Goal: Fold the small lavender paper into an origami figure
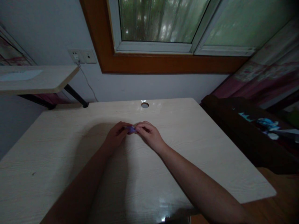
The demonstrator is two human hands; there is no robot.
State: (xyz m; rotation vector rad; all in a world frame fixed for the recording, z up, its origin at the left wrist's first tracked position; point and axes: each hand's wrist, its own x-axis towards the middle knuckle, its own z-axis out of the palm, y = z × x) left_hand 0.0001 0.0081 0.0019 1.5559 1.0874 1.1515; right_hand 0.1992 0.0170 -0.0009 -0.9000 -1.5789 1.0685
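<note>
1. The small purple piece (131, 129) sits between both hands, just above the middle of the desk (70, 161), close to the top.
2. The left hand (116, 133) pinches its left end with curled fingers. The right hand (149, 133) pinches its right end the same way. The fingertips of both hands nearly meet.
3. The piece looks already squeezed or folded up small, so I think the work on it is well under way. It is too tiny and dim to tell how much is left.
4. The piece looks thin and soft, maybe paper, but I cannot be sure.
5. The desk is pale wood with fine lines. It is smooth and a bit shiny near the front. A round cable hole (144, 105) sits at the back.
6. A wall socket (82, 56) with a white wire (87, 82) is on the wall, under a brown wooden window frame (149, 63).
</note>
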